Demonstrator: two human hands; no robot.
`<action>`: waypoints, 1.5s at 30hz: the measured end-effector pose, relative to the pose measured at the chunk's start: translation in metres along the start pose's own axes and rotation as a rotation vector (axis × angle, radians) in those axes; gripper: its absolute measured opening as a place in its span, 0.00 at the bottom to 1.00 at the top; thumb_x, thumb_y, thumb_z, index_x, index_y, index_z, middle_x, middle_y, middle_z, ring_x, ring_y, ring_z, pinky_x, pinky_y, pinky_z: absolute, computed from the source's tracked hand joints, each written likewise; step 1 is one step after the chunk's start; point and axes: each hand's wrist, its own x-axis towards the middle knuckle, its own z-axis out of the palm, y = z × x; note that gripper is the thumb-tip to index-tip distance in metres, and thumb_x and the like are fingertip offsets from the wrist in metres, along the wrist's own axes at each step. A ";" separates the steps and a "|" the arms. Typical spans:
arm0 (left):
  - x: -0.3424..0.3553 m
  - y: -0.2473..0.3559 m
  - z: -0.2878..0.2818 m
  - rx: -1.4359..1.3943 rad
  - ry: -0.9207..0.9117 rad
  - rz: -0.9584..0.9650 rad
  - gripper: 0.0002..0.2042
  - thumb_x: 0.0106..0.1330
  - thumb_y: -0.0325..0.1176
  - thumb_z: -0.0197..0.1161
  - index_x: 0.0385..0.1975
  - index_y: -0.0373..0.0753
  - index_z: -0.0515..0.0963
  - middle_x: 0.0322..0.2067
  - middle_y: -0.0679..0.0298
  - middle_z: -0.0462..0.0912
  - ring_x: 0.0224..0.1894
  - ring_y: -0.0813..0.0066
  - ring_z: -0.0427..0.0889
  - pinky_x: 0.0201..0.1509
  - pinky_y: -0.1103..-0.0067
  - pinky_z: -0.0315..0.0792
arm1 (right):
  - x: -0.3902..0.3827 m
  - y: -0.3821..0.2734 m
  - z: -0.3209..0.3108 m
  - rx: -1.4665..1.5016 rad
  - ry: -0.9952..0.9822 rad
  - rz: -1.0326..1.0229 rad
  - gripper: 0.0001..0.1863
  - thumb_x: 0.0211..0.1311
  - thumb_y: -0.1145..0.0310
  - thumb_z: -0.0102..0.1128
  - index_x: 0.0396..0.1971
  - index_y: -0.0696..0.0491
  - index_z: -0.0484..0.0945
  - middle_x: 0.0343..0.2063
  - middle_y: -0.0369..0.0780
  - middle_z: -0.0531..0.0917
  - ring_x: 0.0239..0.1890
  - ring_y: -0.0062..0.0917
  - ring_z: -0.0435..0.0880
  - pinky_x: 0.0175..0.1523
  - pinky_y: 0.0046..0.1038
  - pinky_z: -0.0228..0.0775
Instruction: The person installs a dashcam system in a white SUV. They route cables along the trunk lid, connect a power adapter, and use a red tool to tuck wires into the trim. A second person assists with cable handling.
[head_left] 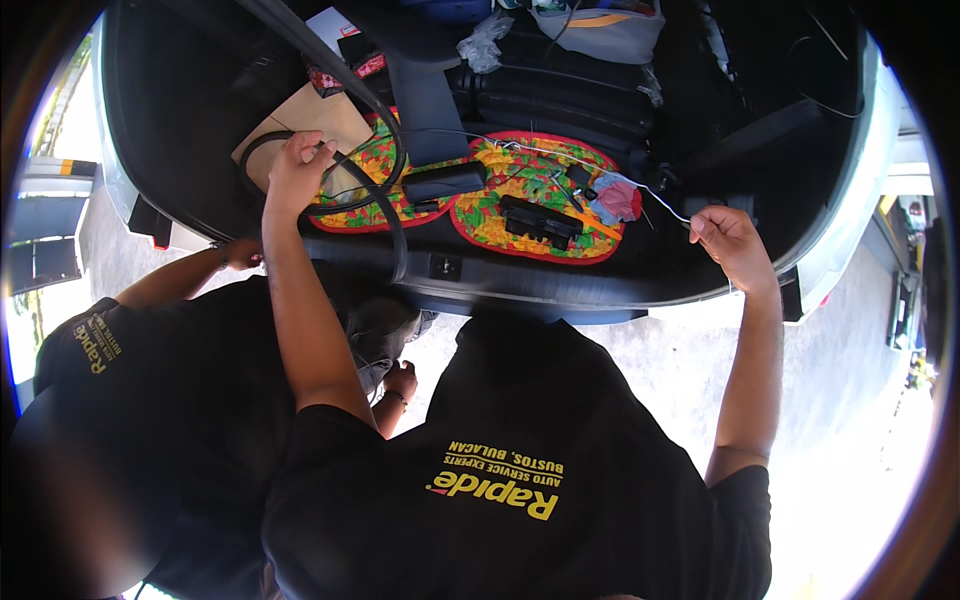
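Observation:
My left hand (297, 172) is closed at the left of the car's open trunk, its fingers around a black rubber seal strip (385, 215) that loops loosely over the opening. Out at the right, my right hand (728, 240) pinches a thin, pale wire (640, 182). That wire runs slackly leftward across the trunk, and its far end near my left hand is hard to make out. Beneath it lie two red-edged floral mats (478, 222). On the right mat rest a black plastic part (540, 222), an orange strip-like tool (600, 226) and a crumpled cloth (613, 198).
A co-worker in a black shirt (190, 370) crouches close on my left, one hand (400, 380) below the trunk sill (500, 285). A brown cardboard piece (320, 120), a grey bag (605, 35) and clear plastic (485, 45) sit deeper in the trunk.

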 end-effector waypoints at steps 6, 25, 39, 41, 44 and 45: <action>-0.085 0.178 0.073 -0.210 -0.202 0.791 0.31 0.62 0.39 0.77 0.66 0.41 0.76 0.70 0.55 0.75 0.73 0.55 0.72 0.78 0.61 0.62 | -0.057 -0.002 -0.023 -0.034 0.062 0.044 0.19 0.78 0.56 0.66 0.29 0.56 0.84 0.16 0.27 0.67 0.20 0.10 0.57 0.26 0.23 0.45; -0.137 0.293 0.087 -0.579 -0.505 0.965 0.09 0.61 0.23 0.77 0.39 0.33 0.86 0.31 0.61 0.86 0.27 0.76 0.81 0.25 0.81 0.68 | -0.190 0.003 -0.069 -0.048 0.264 0.110 0.15 0.77 0.65 0.67 0.32 0.61 0.83 0.25 0.34 0.82 0.29 0.14 0.73 0.36 0.21 0.64; -0.102 0.234 0.059 -0.468 -0.545 0.653 0.08 0.69 0.22 0.71 0.45 0.30 0.86 0.33 0.62 0.85 0.34 0.82 0.82 0.36 0.84 0.73 | -0.096 0.025 -0.023 0.047 0.087 0.125 0.17 0.81 0.59 0.61 0.33 0.56 0.80 0.22 0.27 0.69 0.24 0.10 0.61 0.29 0.21 0.51; -0.073 0.190 0.047 -0.488 -0.524 0.458 0.07 0.73 0.25 0.69 0.46 0.29 0.86 0.36 0.66 0.86 0.38 0.83 0.82 0.43 0.83 0.74 | -0.057 0.034 -0.001 -0.002 0.026 0.059 0.16 0.81 0.59 0.61 0.33 0.55 0.79 0.22 0.29 0.71 0.25 0.12 0.65 0.31 0.22 0.57; -0.033 0.109 0.022 -0.401 -0.421 0.272 0.10 0.74 0.25 0.68 0.52 0.32 0.87 0.38 0.67 0.87 0.40 0.84 0.82 0.48 0.84 0.75 | 0.004 0.045 0.029 -0.153 -0.014 0.104 0.10 0.79 0.63 0.62 0.39 0.55 0.82 0.26 0.36 0.82 0.28 0.22 0.79 0.36 0.29 0.69; -0.025 0.082 0.016 -0.391 -0.392 0.106 0.11 0.74 0.26 0.68 0.53 0.34 0.87 0.38 0.66 0.87 0.41 0.83 0.83 0.48 0.83 0.75 | 0.019 0.050 0.040 -0.199 -0.007 0.091 0.09 0.79 0.64 0.62 0.43 0.54 0.83 0.29 0.39 0.85 0.32 0.27 0.83 0.39 0.31 0.72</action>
